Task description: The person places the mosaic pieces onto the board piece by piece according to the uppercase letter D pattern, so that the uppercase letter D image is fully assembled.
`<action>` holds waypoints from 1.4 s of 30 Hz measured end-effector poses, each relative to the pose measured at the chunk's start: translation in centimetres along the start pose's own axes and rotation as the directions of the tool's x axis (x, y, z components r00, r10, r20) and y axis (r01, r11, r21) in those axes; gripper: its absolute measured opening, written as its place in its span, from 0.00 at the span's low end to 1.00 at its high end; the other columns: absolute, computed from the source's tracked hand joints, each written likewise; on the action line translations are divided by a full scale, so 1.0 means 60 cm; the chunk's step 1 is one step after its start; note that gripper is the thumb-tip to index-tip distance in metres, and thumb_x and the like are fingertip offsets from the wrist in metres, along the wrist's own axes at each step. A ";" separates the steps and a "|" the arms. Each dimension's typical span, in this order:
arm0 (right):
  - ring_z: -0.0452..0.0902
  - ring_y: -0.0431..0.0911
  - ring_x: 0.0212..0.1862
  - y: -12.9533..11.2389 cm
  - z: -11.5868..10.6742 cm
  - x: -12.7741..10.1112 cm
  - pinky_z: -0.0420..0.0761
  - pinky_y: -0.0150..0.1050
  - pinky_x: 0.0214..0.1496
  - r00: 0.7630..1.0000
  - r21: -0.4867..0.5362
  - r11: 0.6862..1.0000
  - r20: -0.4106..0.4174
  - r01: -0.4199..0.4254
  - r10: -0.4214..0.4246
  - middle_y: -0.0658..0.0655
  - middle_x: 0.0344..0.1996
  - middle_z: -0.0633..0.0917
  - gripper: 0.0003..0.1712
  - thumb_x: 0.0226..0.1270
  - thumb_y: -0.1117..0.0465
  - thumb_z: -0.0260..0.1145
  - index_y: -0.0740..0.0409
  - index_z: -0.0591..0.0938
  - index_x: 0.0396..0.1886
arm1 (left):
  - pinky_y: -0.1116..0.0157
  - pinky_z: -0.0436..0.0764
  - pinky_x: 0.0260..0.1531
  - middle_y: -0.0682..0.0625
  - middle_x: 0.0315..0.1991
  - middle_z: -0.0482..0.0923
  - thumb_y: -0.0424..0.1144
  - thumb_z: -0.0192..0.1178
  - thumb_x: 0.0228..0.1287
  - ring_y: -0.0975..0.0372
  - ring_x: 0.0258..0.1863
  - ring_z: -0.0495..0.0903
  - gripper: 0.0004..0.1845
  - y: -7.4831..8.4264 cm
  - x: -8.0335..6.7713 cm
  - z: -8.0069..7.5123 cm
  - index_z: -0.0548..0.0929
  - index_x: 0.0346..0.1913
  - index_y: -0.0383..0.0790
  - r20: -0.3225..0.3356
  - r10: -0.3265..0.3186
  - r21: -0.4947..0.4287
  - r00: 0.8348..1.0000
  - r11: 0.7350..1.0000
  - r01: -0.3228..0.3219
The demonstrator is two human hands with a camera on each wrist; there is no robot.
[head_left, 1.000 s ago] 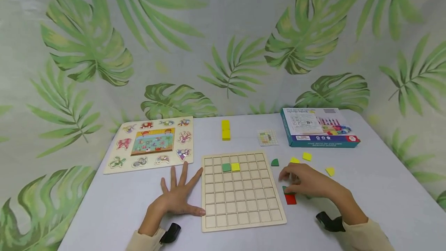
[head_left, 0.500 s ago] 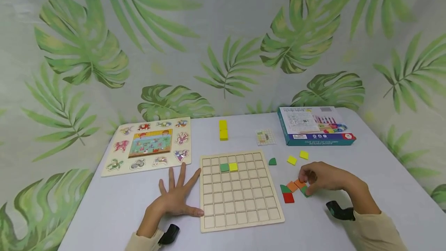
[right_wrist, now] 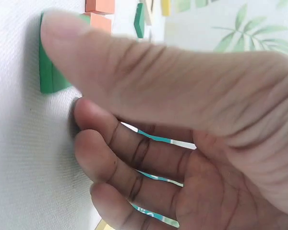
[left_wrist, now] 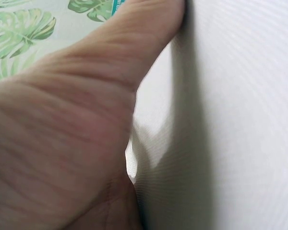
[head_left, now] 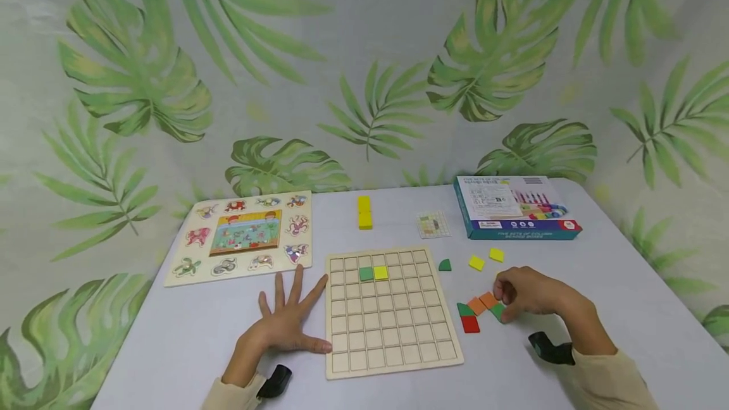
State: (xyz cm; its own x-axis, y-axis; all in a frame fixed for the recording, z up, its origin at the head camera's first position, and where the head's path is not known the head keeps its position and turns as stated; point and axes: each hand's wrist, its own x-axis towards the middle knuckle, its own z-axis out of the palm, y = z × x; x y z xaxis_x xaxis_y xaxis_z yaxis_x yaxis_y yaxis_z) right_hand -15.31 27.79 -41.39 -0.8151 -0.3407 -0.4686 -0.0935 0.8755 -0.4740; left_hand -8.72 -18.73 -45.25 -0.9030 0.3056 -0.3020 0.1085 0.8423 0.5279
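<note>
A white table [head_left: 188,334] carries everything, set before a wall of leaf-print cloth. On it, largest first: a wooden grid board [head_left: 393,328] lies in the middle with a green tile [head_left: 366,274] and a yellow tile [head_left: 380,273] seated side by side in its second row. To the left lies an animal puzzle board [head_left: 242,234], to the far right a teal box [head_left: 515,206], and between them a yellow block [head_left: 364,212] and a small pattern card [head_left: 431,224].

The left hand [head_left: 287,323] lies flat on the table with fingers spread and straight, its thumb and forefinger touching the grid board's left edge; it holds nothing. The left wrist view shows only the thumb pressed against the cloth.

The right hand [head_left: 526,293] rests just right of the board with fingers curled, thumb tip on a green piece [head_left: 498,310] that lies on the table; in the right wrist view the thumb [right_wrist: 67,33] covers the piece's edge [right_wrist: 47,76] while the fingers bend beneath. Whether it truly pinches the piece I cannot tell.

Beside it lie two orange tiles [head_left: 483,302], a red tile [head_left: 470,324], and a green quarter-round [head_left: 464,309]. Farther back sit another green quarter-round [head_left: 445,264] and two loose yellow tiles [head_left: 476,262].
</note>
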 end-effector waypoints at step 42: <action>0.72 0.45 0.36 0.014 -0.010 -0.008 0.76 0.35 0.38 0.989 0.015 0.989 -0.042 0.145 -0.144 0.49 0.29 0.78 0.10 0.60 0.61 0.74 0.54 0.79 0.32 | 0.24 0.21 0.56 0.36 0.79 0.18 0.69 0.76 0.36 0.30 0.70 0.12 0.69 0.001 0.002 0.002 0.47 0.81 0.59 -0.005 -0.005 0.002 1.000 1.000 0.005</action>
State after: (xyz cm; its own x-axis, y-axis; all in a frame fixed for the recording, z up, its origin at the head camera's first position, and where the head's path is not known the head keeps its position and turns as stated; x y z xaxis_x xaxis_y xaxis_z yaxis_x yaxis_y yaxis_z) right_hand -15.37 28.87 -41.09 -0.8165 -0.4484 -0.3637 -0.2017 0.8118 -0.5481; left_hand -8.78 -18.58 -45.35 -0.9054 0.2998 -0.3008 0.1053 0.8447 0.5248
